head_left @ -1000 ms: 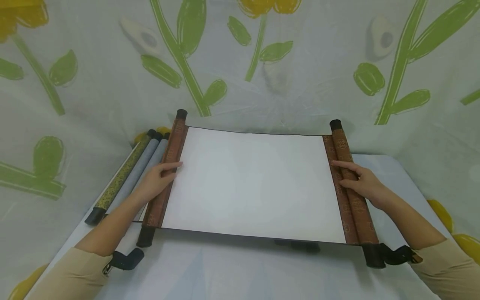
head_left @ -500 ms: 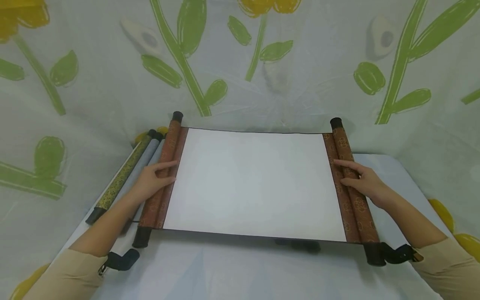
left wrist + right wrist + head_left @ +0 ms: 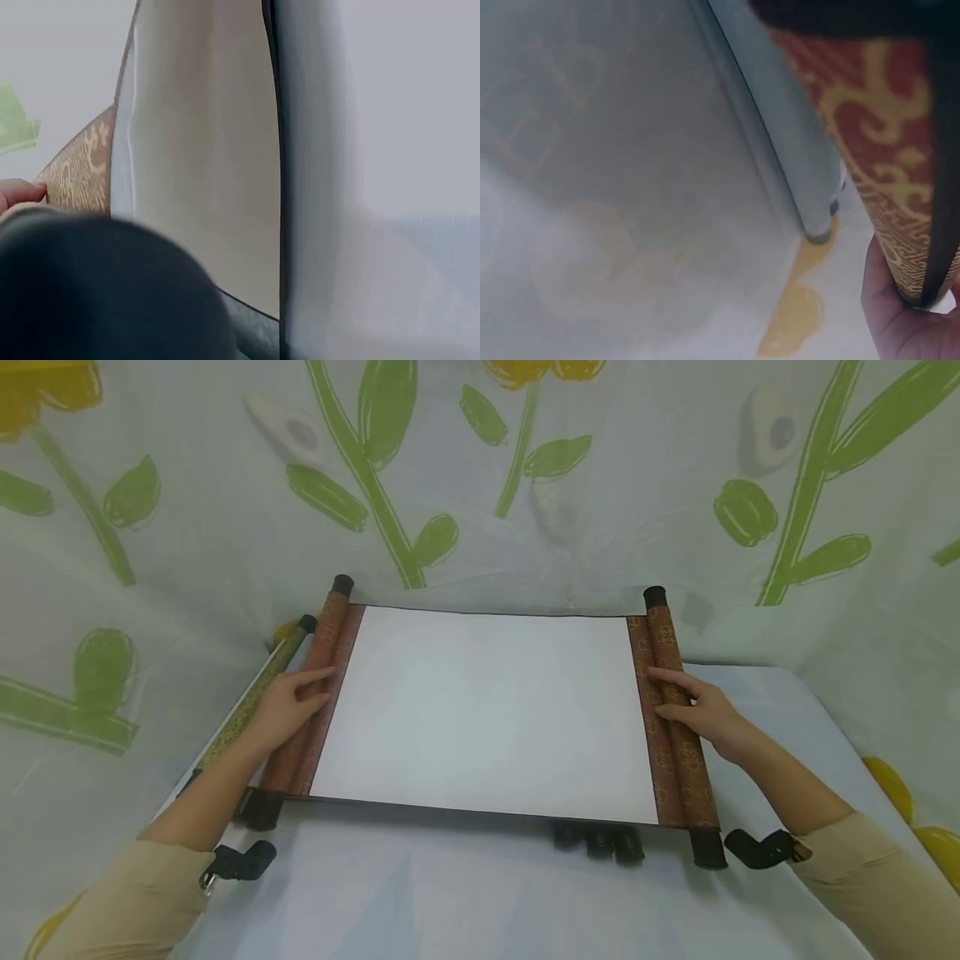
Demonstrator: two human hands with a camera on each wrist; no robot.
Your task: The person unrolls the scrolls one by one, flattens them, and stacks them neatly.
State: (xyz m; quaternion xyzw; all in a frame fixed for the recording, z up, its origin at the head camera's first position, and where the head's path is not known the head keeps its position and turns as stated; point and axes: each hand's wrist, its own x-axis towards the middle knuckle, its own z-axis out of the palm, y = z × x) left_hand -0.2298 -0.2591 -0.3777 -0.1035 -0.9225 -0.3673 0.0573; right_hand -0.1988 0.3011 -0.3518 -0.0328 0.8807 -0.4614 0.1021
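A hand scroll with a blank white sheet (image 3: 487,718) is stretched out between both hands in the head view. Its two rollers are brown and patterned, with black end knobs. The left hand (image 3: 288,706) grips the left roller (image 3: 322,643), index finger and thumb on its upper side, other fingers hidden. On the other side, the right hand (image 3: 705,714) holds the right roller (image 3: 693,777) the same way. From below, the right wrist view shows that red-and-gold roller (image 3: 889,142) with fingers wrapped at its far end. Fingers (image 3: 19,191) edge into the left wrist view.
Under the scroll, several black knobs (image 3: 600,842) poke out on the pale tablecloth (image 3: 465,893). A yellow-green rolled scroll (image 3: 255,693) lies at the left, partly covered by the left arm. Behind hangs a white curtain (image 3: 600,552) printed with plants.
Both hands have shifted left with the scroll and slightly away from the body. More of the black knobs beneath shows now, while less of the rolled scrolls at left is visible.
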